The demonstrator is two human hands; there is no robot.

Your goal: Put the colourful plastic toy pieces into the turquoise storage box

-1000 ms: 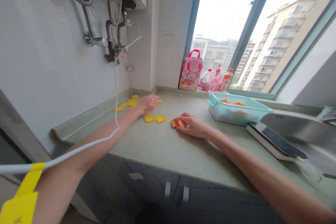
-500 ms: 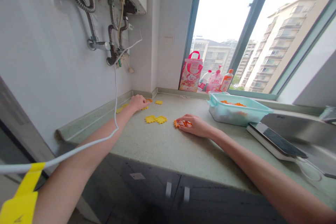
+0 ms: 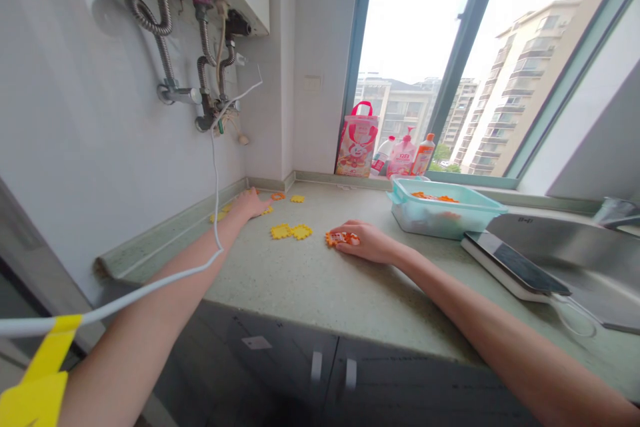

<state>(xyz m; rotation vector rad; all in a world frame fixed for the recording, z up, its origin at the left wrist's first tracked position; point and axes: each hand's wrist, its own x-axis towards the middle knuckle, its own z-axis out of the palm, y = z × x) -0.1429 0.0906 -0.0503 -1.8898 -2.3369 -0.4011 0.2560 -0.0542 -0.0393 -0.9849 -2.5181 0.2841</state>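
Note:
At the back left of the counter, my left hand (image 3: 249, 204) reaches low with its thumb held apart from its fingers. Just beyond the thumb lies an orange ring-shaped piece (image 3: 278, 197). A yellow notched piece (image 3: 268, 211) shows partly beside this hand, and more yellow pieces (image 3: 216, 217) lie along the wall, partly covered by my arm. In the middle, my right hand (image 3: 369, 241) curls over orange notched pieces (image 3: 342, 239) with some white in them, resting on the counter. Two yellow notched pieces (image 3: 291, 231) touch each other between my hands.
A teal plastic tub (image 3: 445, 213) with orange pieces stands at the right. Beside it, a phone on a white block (image 3: 515, 267) sits at the sink's edge (image 3: 575, 240). A white cable (image 3: 150, 287) crosses over my left arm. Bottles (image 3: 401, 157) and a pink bag (image 3: 357, 145) line the window.
My left hand has drawn back to the left, off the orange ring-shaped piece, which now lies in plain sight. My right hand keeps its place on the orange pieces. The view has shifted slightly.

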